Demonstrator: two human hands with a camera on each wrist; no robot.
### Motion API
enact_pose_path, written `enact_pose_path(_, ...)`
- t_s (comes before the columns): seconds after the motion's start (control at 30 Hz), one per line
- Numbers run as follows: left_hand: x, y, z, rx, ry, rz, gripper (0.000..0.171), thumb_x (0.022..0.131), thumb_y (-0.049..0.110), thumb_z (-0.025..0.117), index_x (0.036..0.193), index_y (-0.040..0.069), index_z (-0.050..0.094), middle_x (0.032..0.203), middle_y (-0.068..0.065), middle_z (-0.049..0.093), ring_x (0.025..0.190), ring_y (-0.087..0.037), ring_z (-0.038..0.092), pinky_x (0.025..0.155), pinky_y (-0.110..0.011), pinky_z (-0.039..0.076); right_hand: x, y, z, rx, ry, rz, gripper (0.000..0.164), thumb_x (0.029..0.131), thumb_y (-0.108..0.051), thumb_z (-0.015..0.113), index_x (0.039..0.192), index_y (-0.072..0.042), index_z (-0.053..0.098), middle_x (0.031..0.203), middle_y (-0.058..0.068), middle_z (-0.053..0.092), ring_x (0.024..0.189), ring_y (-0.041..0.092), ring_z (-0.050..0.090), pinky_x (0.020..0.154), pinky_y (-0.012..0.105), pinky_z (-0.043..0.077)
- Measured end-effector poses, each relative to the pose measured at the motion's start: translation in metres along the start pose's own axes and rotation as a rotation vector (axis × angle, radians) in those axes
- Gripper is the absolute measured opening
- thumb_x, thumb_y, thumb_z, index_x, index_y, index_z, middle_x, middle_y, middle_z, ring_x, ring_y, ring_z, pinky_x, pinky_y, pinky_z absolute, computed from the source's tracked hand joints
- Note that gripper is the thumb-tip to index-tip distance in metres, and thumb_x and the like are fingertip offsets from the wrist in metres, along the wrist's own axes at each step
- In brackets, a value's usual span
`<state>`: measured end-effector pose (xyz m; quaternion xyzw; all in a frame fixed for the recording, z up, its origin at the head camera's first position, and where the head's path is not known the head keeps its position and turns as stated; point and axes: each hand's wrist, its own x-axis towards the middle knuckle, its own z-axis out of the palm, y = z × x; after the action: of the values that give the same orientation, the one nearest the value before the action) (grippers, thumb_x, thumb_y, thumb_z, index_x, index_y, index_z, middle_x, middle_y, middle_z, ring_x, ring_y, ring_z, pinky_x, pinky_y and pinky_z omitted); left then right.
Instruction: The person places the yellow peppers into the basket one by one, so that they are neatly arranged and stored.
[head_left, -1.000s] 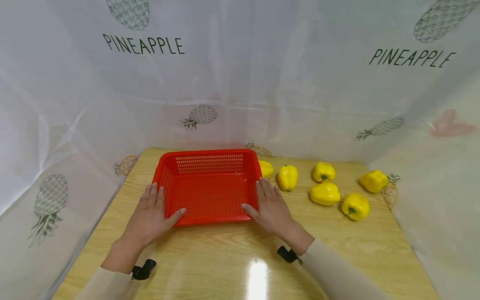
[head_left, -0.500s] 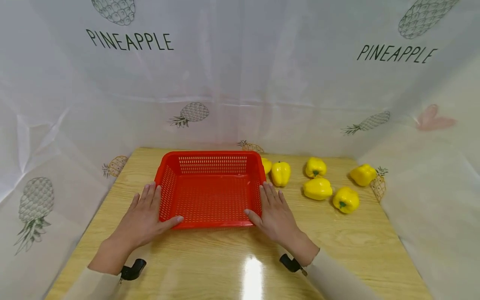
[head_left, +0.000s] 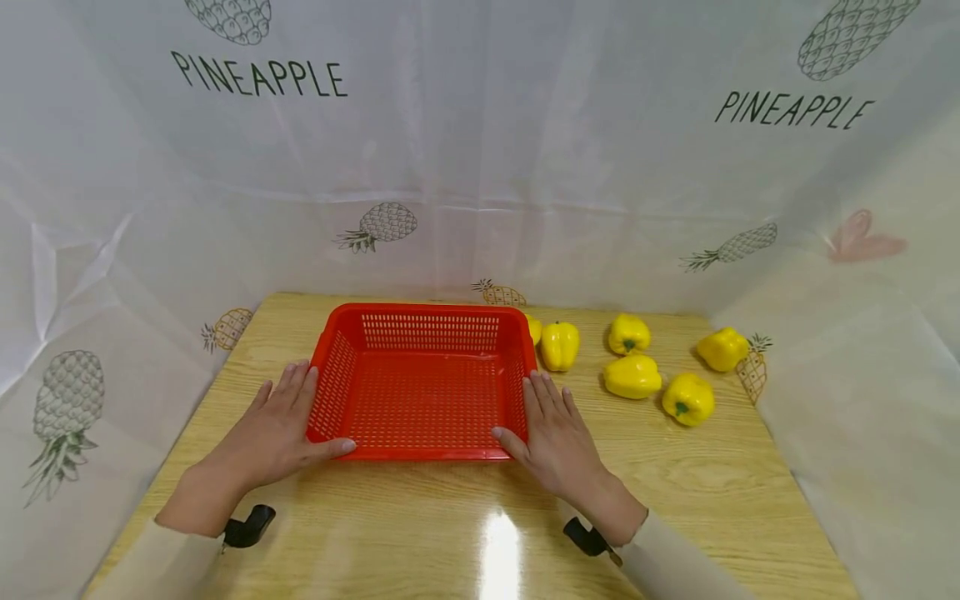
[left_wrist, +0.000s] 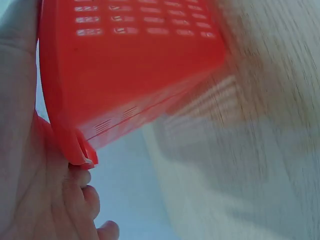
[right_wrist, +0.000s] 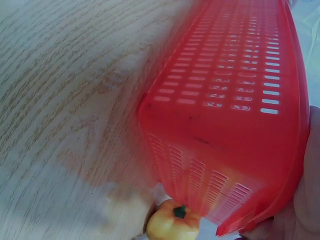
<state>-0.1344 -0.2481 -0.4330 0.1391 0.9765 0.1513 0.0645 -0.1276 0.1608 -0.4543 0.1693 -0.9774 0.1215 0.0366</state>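
A red plastic basket (head_left: 423, 457) with slotted walls stands on the table, nothing in it. My left hand (head_left: 277, 429) lies along its left rim, fingers straight and thumb stretched over the front left corner. My right hand (head_left: 561, 442) rests at the front right corner the same way, fingers along the right rim. In the left wrist view the left fingers (left_wrist: 75, 200) run beneath the rim's outer edge. The right wrist view shows the basket's outer wall (right_wrist: 215, 130), with part of the right hand (right_wrist: 307, 190) at its rim.
Yellow bell peppers lie right of the basket: one (head_left: 560, 346) close by, one (head_left: 535, 328) partly hidden behind the rim, and others (head_left: 632, 377) farther right. A white pineapple-print sheet (head_left: 480, 150) hangs around the wooden table (head_left: 420, 525).
The basket has slid a little right and nearer to me between my hands, covering more of the closest pepper. The head view has turned slightly right. The peppers stay put.
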Motion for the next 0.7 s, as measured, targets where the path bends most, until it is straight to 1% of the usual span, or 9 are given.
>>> enact_pose_path(0.13, -0.002, 0.000, -0.003, 0.007, -0.021, 0.010, 0.132, 0.088, 0.083, 0.060, 0.164, -0.011, 0.008, 0.173, -0.033, 0.005, 0.160, -0.053, 0.006, 0.127, -0.071, 0.007, -0.002, 0.000, -0.002, -0.012, 0.001, -0.005, 0.094, 0.105, -0.067, 0.045, 0.161, 0.007, 0.032, 0.172, 0.025, 0.024, 0.160, 0.042, 0.023, 0.130, 0.062, 0.021)
enact_pose_path(0.33, -0.003, 0.004, 0.000, 0.021, -0.014, 0.023, 0.131, 0.088, 0.083, 0.060, 0.164, -0.011, 0.009, 0.173, -0.033, 0.007, 0.160, -0.052, 0.008, 0.127, -0.071, 0.010, -0.007, 0.004, -0.005, -0.021, 0.013, -0.019, 0.093, 0.105, -0.066, 0.048, 0.160, 0.008, 0.035, 0.171, 0.025, 0.026, 0.160, 0.043, 0.025, 0.129, 0.063, 0.022)
enact_pose_path(0.43, -0.004, 0.005, 0.002, 0.032, -0.008, 0.032, 0.131, 0.088, 0.083, 0.059, 0.164, -0.012, 0.010, 0.173, -0.033, 0.008, 0.160, -0.052, 0.010, 0.127, -0.071, 0.011, -0.007, 0.008, -0.008, -0.035, 0.006, -0.047, 0.092, 0.105, -0.065, 0.049, 0.160, 0.008, 0.036, 0.170, 0.026, 0.028, 0.159, 0.042, 0.027, 0.129, 0.062, 0.023)
enact_pose_path(0.6, -0.005, 0.006, 0.004, 0.040, -0.001, 0.036, 0.130, 0.088, 0.082, 0.060, 0.163, -0.013, 0.012, 0.172, -0.034, 0.010, 0.159, -0.052, 0.012, 0.127, -0.071, 0.013, -0.002, 0.023, -0.021, -0.030, -0.007, -0.129, 0.084, 0.106, -0.060, 0.052, 0.155, 0.007, 0.046, 0.164, 0.025, 0.041, 0.156, 0.042, 0.036, 0.128, 0.059, 0.028)
enact_pose_path(0.7, -0.005, 0.007, 0.004, 0.043, 0.001, 0.037, 0.130, 0.088, 0.081, 0.061, 0.163, -0.014, 0.012, 0.172, -0.035, 0.011, 0.159, -0.052, 0.013, 0.126, -0.071, 0.013, 0.009, 0.041, -0.032, -0.005, 0.014, -0.165, 0.077, 0.106, -0.055, 0.057, 0.152, 0.006, 0.049, 0.158, 0.024, 0.049, 0.151, 0.043, 0.043, 0.127, 0.059, 0.031)
